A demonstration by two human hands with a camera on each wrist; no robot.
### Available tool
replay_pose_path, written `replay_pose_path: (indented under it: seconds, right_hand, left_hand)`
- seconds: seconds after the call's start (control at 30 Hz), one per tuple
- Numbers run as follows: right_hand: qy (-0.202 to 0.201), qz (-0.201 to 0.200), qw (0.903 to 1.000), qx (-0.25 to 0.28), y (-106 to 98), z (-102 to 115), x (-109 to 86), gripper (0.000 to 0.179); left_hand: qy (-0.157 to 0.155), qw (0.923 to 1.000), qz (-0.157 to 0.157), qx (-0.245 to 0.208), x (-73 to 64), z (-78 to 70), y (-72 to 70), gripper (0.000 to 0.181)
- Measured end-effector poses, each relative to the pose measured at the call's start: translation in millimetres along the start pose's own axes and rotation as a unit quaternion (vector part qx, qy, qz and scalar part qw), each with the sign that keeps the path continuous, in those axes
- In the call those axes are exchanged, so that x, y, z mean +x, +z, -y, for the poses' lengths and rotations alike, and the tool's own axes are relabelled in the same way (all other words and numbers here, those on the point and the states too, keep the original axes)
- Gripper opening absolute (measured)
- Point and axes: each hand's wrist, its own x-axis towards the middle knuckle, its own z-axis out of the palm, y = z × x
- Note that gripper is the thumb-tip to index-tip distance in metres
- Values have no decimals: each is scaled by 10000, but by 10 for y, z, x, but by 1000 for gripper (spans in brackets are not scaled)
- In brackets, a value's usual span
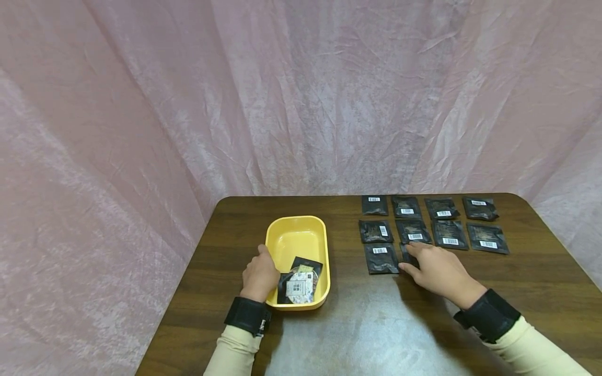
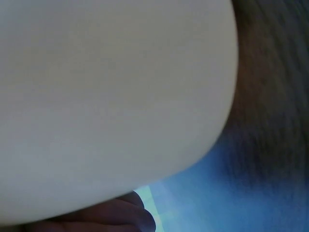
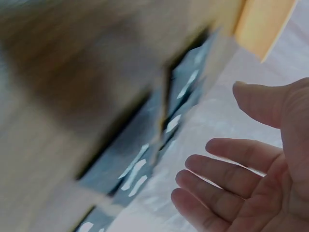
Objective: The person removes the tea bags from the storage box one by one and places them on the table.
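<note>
A yellow plastic tray (image 1: 297,223) stands left of centre on the table, and my left hand (image 1: 261,274) holds its left rim. In the left wrist view a large pale surface fills most of the picture, with some fingers (image 2: 120,212) below it. Inside the tray lie black packets, the top one (image 1: 301,285) showing a pale printed label. On the right, my right hand (image 1: 439,269) reaches over a black packet (image 1: 404,255) in the front row and partly hides it. Its thumb and fingers (image 3: 224,179) are extended and apart in the right wrist view.
Several flat black packets with white barcode labels lie in rows at the back right, among them one (image 1: 381,259) left of my right hand. The brown wooden table (image 1: 216,250) has rounded back corners. Behind it hangs a pink curtain (image 1: 320,104).
</note>
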Motion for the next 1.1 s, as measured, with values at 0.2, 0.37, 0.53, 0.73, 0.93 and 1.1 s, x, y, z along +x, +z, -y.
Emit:
replay_pose_path:
  seconds: [0.2, 0.37, 0.53, 0.73, 0.93, 1.1]
  right_hand:
    - [-371, -371, 9986, 87, -68, 251, 133, 49]
    - [-647, -480, 9966, 154, -78, 458, 269, 49]
    - [-918, -414, 9944, 316, -54, 695, 444, 52]
    - [-1430, -398, 9885, 297, 5, 1032, 654, 52]
    - [-1852, -76, 9819, 380, 58, 1342, 789, 50]
    - [-2107, 453, 9750, 541, 125, 1543, 860, 49]
  left_hand:
    - [-61, 9999, 119, -34, -6, -6, -4, 48]
    - [-74, 9999, 116, -12, -8, -8, -4, 49]
    - [-56, 10000, 72, 4, -6, -13, -9, 48]
    - [-70, 10000, 56, -20, -13, -34, -20, 47]
    - [-68, 9999, 78, -2, -9, -39, -17, 48]
    - [-23, 10000, 30, 15, -7, -20, -7, 47]
